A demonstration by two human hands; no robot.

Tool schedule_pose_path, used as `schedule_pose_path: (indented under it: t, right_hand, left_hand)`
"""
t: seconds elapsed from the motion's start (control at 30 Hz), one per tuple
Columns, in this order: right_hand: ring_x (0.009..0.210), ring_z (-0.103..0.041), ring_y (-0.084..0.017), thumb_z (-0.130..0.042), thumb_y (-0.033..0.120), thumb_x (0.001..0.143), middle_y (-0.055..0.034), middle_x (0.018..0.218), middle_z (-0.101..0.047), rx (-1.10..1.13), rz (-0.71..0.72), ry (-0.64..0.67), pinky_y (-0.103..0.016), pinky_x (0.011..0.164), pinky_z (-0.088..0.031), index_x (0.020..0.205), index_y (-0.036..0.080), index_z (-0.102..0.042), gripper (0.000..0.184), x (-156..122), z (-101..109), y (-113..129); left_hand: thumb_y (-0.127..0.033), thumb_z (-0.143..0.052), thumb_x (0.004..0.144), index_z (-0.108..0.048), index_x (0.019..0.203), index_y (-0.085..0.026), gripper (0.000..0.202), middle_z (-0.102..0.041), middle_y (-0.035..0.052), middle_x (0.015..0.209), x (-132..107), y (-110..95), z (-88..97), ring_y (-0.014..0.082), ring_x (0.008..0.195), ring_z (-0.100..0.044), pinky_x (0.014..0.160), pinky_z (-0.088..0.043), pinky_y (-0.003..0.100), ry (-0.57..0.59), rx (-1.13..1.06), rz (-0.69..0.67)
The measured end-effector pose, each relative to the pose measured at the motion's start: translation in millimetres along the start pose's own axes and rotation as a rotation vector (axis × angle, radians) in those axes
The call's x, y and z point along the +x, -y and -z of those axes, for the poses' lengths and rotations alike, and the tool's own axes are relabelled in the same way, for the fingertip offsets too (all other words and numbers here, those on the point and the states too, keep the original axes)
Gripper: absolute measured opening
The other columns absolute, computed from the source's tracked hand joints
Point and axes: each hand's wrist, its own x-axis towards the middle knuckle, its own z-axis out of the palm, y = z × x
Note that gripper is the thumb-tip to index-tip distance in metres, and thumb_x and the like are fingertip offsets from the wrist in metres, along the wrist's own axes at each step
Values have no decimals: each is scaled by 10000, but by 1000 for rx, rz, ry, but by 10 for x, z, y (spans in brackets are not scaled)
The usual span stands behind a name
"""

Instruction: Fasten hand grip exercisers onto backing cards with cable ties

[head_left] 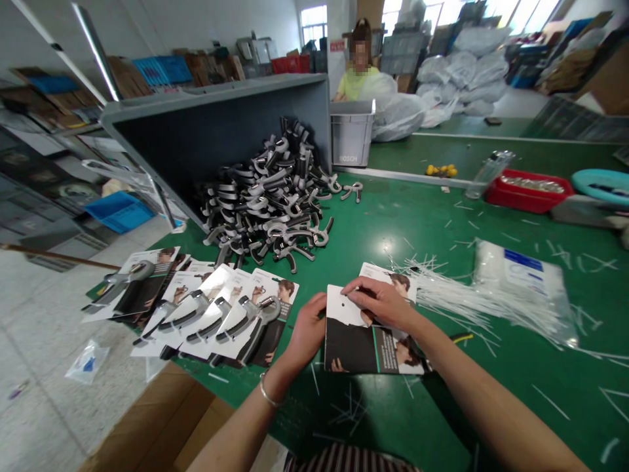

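A printed backing card (351,344), white above and black below with small holes near its top, lies flat in front of me. My left hand (307,331) grips its left edge, with the fingertips partly hidden. My right hand (378,300) is closed at the card's upper part, its fingertips close to a hole. Whether a thin tie is between those fingers cannot be made out. Another card (366,270) shows behind the right hand. Loose white cable ties (442,292) spread to the right. On the left, several cards carry grey-and-black hand grip strengtheners (260,324).
A tipped grey crate (216,88) spills a heap of hand grip strengtheners (275,196) at the back left. A bag of cable ties (521,275), a red tray (528,191) and a turquoise basin (602,180) stand right. Beyond, a person (358,78) sits behind a grey bin (351,134).
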Motion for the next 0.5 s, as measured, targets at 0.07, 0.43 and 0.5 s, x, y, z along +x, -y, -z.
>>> schedule_pose_path:
  t: [0.07,0.43,0.5]
  right_hand:
    - [809,-583,-167,-566,389,929,-15,926,-677,-11,3,23,-279,740,-422,1027,231,-694,226,-18,10,5]
    - [909,-601,-194,-684,354,858,-28,983,-671,-11,61,31,-334,845,-447,886,235,-697,123,-25,-100,-42]
    - [999,-601,-201,-686,352,862,-35,1061,-653,2,91,68,-351,910,-442,887,237,-696,118,-37,-115,-37]
  left_hand:
    - [-245,-634,829,-755,935,-209,165,-686,59,996,-19,-2,-7,227,936,-617,853,-463,298,-3,-53,46]
    - [-423,-626,855,-590,1242,-184,457,-719,65,977,-30,-194,168,172,781,-643,754,-477,284,-53,-278,263]
    - [-442,-638,841,-664,1153,-190,401,-720,53,951,69,-186,235,159,709,-608,692,-455,270,-77,-94,236]
